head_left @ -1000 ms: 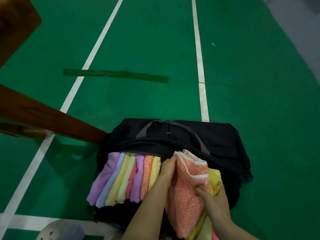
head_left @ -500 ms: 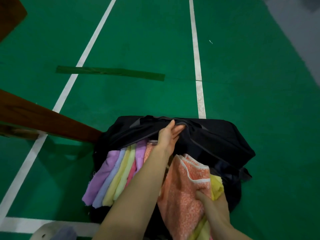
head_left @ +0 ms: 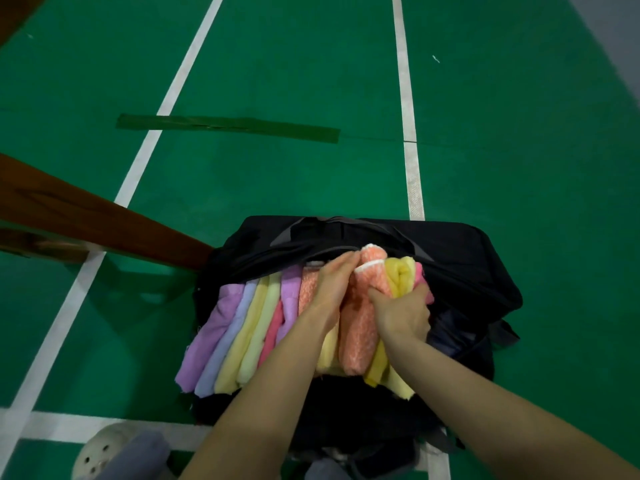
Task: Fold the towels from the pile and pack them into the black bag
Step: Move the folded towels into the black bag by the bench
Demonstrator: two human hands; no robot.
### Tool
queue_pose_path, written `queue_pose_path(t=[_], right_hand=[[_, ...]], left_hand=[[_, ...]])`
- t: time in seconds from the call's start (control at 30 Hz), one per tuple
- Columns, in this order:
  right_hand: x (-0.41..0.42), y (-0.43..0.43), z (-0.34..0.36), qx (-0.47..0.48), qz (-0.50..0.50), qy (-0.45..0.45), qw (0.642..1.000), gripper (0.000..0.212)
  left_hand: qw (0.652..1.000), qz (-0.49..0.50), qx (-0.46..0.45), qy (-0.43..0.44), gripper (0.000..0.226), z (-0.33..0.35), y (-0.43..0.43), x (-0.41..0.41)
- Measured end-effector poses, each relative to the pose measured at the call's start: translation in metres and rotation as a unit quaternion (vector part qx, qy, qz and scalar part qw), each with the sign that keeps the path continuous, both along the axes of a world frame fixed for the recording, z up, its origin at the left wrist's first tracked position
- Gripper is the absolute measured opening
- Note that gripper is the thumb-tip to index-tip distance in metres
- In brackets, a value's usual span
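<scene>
Right hand (head_left: 403,315): fingers curled over the folded orange towel (head_left: 363,320), gripping it from the right side, knuckles up, with the yellow towel (head_left: 401,277) touching the hand's far side. Left hand (head_left: 334,289): fingers straight and together, laid flat along the orange towel's left face, fingertips reaching toward the bag's far opening edge; it presses rather than grips. Orange towel: stands on edge inside the black bag (head_left: 478,271), white-trimmed end uppermost at the far side, wedged between the left hand and the yellow towel. A pink towel (head_left: 424,285) shows as a sliver just right of the yellow one. Row of folded towels (head_left: 249,327) to the left of the hands, all on edge and touching side by side: lilac, pale blue, yellow, pale yellow, pink, lilac, speckled orange, with another pale yellow fold under the left wrist. Black bag: open, lying on the green court floor (head_left: 311,64), grey strap handle (head_left: 329,225) draped over its far flap. Wooden beam (head_left: 86,216): slants in from the left, its end meeting the bag's left corner. White court lines (head_left: 407,133) run away across the floor; a dark green tape strip (head_left: 225,126) crosses one line. White perforated shoe (head_left: 100,459) at the lower left edge.
</scene>
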State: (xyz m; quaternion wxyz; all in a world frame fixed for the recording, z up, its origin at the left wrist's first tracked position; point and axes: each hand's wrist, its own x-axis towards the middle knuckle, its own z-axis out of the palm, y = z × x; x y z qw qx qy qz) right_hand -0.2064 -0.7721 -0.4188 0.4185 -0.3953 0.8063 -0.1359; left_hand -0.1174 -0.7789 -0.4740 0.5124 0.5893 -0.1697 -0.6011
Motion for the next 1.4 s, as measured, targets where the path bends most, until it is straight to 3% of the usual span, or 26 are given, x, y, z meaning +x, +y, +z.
queue_pose_path(t=[0.07,0.2,0.3,0.47,0.6,0.7,0.77,0.87,1.03,1.13,1.33,1.4], right_hand=[[0.006,0.006,-0.004,0.021,0.028,0.005,0.999,0.072],[-0.003,0.017,-0.015,0.031,0.044,0.014,0.998,0.07],[-0.016,0.017,-0.018,0.022,0.048,0.035,0.998,0.067],[-0.021,0.013,-0.015,0.032,0.084,0.03,0.995,0.063],[-0.016,0.018,-0.021,0.023,0.103,-0.012,0.994,0.064],[-0.015,0.034,-0.029,0.002,0.081,-0.143,0.987,0.049],[-0.017,0.042,-0.025,0.026,0.015,-0.276,0.961,0.038],[-0.021,0.043,-0.015,0.089,-0.071,-0.417,0.902,0.054],[-0.029,0.036,-0.025,0.125,-0.035,-0.395,0.91,0.066],[-0.035,0.034,-0.034,0.135,-0.009,-0.373,0.918,0.061],[-0.044,0.028,-0.062,0.084,-0.062,-0.335,0.936,0.043],[-0.042,0.025,-0.074,0.099,-0.07,-0.325,0.938,0.059]], left_hand=[[1.0,0.014,-0.002,0.005,0.026,-0.005,0.019,-0.009],[0.995,0.045,0.048,0.073,0.082,-0.021,0.059,-0.036],[0.996,-0.012,0.081,-0.021,0.078,-0.023,0.07,-0.05],[0.988,-0.091,0.111,-0.059,0.12,-0.021,0.056,-0.045],[0.985,-0.108,0.132,-0.039,0.123,-0.021,0.05,-0.032],[0.988,-0.102,0.102,-0.062,0.092,-0.001,0.064,-0.025],[0.981,-0.138,0.076,-0.11,0.083,0.005,0.073,-0.025],[0.964,-0.158,0.062,-0.205,0.1,0.007,0.079,-0.029],[0.951,-0.147,0.082,-0.261,0.112,0.0,0.078,-0.019],[0.935,-0.17,0.088,-0.299,0.116,-0.005,0.08,-0.01],[0.912,-0.162,0.104,-0.363,0.097,-0.006,0.076,-0.014],[0.917,-0.157,0.099,-0.353,0.092,-0.008,0.076,-0.016]])
